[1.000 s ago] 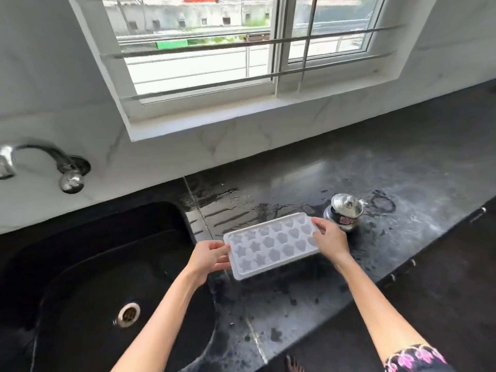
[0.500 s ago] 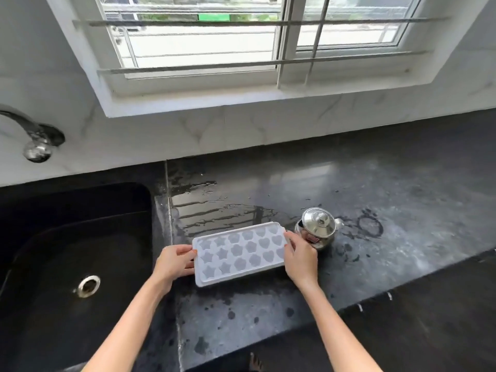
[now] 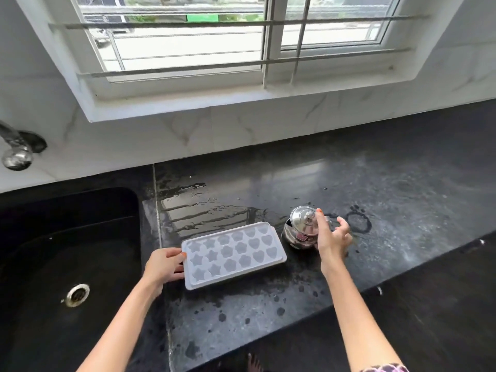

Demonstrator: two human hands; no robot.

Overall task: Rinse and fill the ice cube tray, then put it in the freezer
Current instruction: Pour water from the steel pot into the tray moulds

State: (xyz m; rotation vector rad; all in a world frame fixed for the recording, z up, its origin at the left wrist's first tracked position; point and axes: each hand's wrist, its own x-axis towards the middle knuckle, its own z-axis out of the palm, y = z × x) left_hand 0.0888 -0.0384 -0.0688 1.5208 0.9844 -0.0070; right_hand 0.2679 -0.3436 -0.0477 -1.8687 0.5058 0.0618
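Note:
The white ice cube tray, with star and heart shaped cells, lies flat on the wet black counter just right of the sink. My left hand grips the tray's left short end, thumb on the rim. My right hand is off the tray and sits against the right side of a small steel pot. Its fingers are spread, and the thumb is up by the lid's knob. I cannot tell whether the cells hold water.
A black sink with a steel drain lies to the left. Part of a tap shows at the left edge. A barred window sits above the white backsplash. Puddles cover the counter behind the tray.
The tray came down onto the counter beside the sink. My right hand let go of its right end and moved to the steel pot. The view shifted right.

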